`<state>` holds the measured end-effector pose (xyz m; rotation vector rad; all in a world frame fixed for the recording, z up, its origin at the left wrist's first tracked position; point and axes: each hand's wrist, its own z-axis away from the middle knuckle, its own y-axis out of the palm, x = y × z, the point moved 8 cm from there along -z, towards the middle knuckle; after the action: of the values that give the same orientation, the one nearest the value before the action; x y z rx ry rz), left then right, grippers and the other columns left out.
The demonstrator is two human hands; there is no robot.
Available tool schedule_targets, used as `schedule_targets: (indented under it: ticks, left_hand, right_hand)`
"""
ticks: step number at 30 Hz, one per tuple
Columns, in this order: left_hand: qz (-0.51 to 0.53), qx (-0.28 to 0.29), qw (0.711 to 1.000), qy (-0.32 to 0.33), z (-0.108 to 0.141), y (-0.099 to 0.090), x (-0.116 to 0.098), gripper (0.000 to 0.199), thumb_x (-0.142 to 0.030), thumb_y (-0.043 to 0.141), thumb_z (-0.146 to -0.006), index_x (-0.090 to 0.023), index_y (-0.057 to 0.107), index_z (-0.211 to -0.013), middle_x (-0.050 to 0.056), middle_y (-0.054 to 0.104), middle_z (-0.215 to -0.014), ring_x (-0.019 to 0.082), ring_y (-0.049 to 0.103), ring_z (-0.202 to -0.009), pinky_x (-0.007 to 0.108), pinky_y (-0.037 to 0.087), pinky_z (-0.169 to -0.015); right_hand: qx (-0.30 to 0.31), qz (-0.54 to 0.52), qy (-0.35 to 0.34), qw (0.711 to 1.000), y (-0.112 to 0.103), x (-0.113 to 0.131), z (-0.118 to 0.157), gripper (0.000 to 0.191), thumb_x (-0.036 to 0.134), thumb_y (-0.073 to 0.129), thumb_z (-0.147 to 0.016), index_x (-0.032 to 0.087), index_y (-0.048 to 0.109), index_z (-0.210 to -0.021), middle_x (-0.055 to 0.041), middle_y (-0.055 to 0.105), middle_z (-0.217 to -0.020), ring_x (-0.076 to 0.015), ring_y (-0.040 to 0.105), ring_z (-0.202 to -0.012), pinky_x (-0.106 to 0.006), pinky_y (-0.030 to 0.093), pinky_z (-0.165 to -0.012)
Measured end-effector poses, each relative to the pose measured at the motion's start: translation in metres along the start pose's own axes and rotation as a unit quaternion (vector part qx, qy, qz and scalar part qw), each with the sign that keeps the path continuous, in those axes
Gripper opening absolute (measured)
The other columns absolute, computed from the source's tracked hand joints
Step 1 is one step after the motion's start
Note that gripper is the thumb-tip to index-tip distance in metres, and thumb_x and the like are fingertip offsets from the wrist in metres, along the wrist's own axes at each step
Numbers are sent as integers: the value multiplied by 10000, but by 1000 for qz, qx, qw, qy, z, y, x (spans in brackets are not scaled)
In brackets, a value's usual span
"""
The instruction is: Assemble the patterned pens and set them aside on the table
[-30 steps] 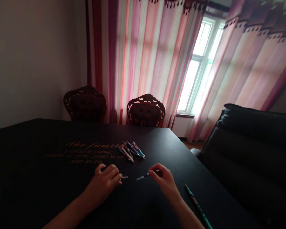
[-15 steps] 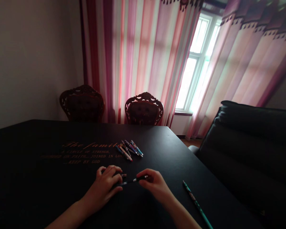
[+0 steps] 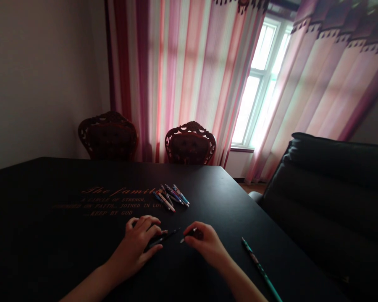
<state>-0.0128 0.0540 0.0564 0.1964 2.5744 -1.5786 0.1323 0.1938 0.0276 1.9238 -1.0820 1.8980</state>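
My left hand (image 3: 135, 241) rests on the black table (image 3: 204, 188) with its fingers curled around a dark pen barrel (image 3: 165, 237), whose tip points right. My right hand (image 3: 206, 245) pinches a slim pen part (image 3: 188, 235) with a pale, see-through end. A small gap separates the two pen pieces. Beyond my hands lies a bundle of several patterned pens (image 3: 171, 198), untouched. A long teal-patterned pencil (image 3: 261, 270) lies to the right of my right hand.
Gold lettering (image 3: 113, 201) is printed on the tabletop left of the pens. Two carved wooden chairs (image 3: 190, 144) stand beyond the far edge. A dark padded seat (image 3: 321, 197) sits along the right side, with striped curtains and a bright window behind.
My hands came together, bringing the two pen pieces end to end half a second ago. Now they have drawn slightly apart, and the pieces are separate again.
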Motion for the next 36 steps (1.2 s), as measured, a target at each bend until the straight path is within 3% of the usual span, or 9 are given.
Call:
schedule_targets:
  ticks: [4,8,13,17,20,23,26,29,36]
  left_hand:
    - [4,-2,998,66,1,-5,-24,380,-510,579,-898,-344,559,-1240,27,613,-1251,235,508,-1188,406,225,-994]
    - [21,-29,996,83,2,-10,-45,491,-582,580,-863,-364,527,-1300,9,639,-1220,217,532,-1157,382,208,-1016]
    - [50,-22,995,87,2,-13,-54,519,-588,585,-853,-373,510,-1320,3,637,-1219,209,536,-1152,363,215,-1016]
    - [69,34,992,103,2,-6,-54,482,-546,603,-869,-355,513,-1302,24,619,-1253,219,520,-1183,372,238,-1010]
    - [49,19,996,66,1,-2,-40,412,-481,654,-858,-344,544,-1230,18,612,-1244,233,507,-1191,403,224,-1013]
    - [5,-10,1000,-4,1,0,-16,288,-352,686,-847,-301,592,-1115,21,605,-1215,256,503,-1179,435,238,-989]
    - [-21,-16,998,-57,3,2,4,147,-307,690,-826,-252,623,-944,32,595,-1164,269,506,-1138,436,286,-941]
    - [-21,-1,998,-65,3,5,9,57,-271,652,-849,-237,620,-882,34,598,-1125,254,503,-1111,429,299,-916]
    - [-11,-18,996,-91,1,2,10,40,-210,584,-893,-229,615,-877,28,617,-1082,232,522,-1071,425,294,-900]
  right_hand:
    - [74,-113,10,991,19,11,8,296,426,774,-703,169,716,-838,32,572,-622,-95,429,-561,-224,306,-537]
    - [112,-175,42,977,34,5,13,398,499,812,-644,159,701,-820,19,604,-635,-104,477,-582,-227,344,-565]
    - [115,-169,60,977,43,-6,15,396,493,837,-611,160,686,-765,37,601,-640,-94,486,-578,-222,363,-582]
    - [139,-144,50,978,49,-2,17,346,458,818,-646,160,685,-761,43,589,-624,-91,479,-569,-216,357,-567]
    - [100,-120,34,987,37,2,12,308,427,788,-678,165,692,-809,38,596,-619,-95,477,-558,-216,353,-546]
    - [7,-70,8,997,10,2,3,221,358,738,-717,173,698,-830,34,595,-615,-104,479,-554,-222,346,-529]
    - [-62,-34,-10,997,-17,-2,-5,169,294,721,-706,179,705,-828,-5,670,-730,-148,574,-657,-252,421,-608]
    - [-78,-9,-18,997,-30,-8,-10,168,274,718,-697,177,710,-834,-37,713,-829,-192,621,-763,-289,457,-690]
    - [-63,13,-16,998,-32,-15,-12,181,276,697,-711,168,729,-853,-27,704,-795,-172,591,-716,-286,441,-675]
